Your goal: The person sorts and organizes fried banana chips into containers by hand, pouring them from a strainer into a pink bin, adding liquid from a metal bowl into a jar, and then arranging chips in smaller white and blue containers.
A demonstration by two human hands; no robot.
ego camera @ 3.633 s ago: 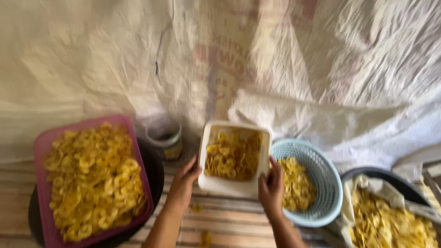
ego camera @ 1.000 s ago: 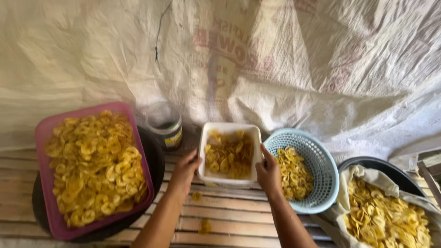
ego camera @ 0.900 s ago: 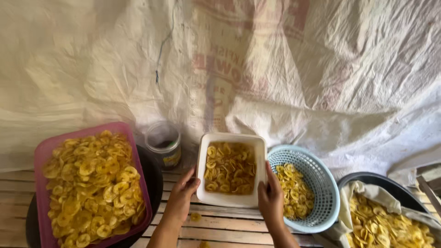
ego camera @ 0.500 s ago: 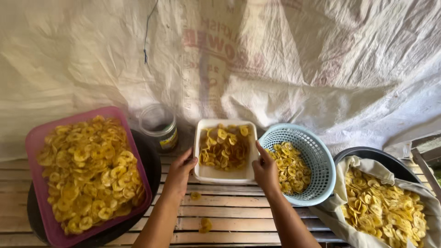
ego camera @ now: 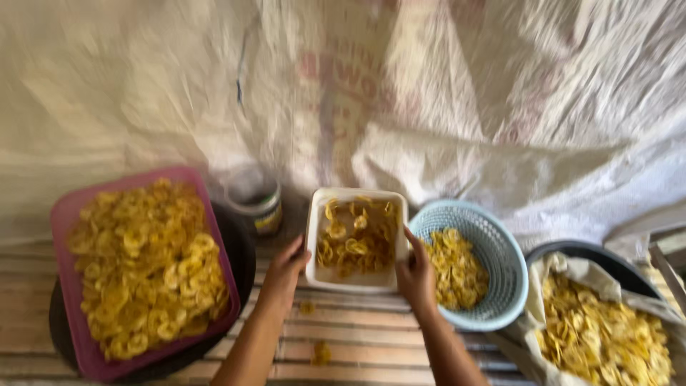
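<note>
Left hand (ego camera: 284,270) and right hand (ego camera: 416,271) grip opposite sides of a white rectangular plastic tub (ego camera: 355,280), partly filled with yellow sliced chips (ego camera: 355,241), between them. Right of the hands: light-blue woven plastic basket (ego camera: 500,246), partly filled. Left: heaped pink rectangular tray (ego camera: 68,214).

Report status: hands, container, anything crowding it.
Left hand and right hand grip white tub of yellow chips. Blue basket touches its right side. Pink tray and jar sit left.
</note>
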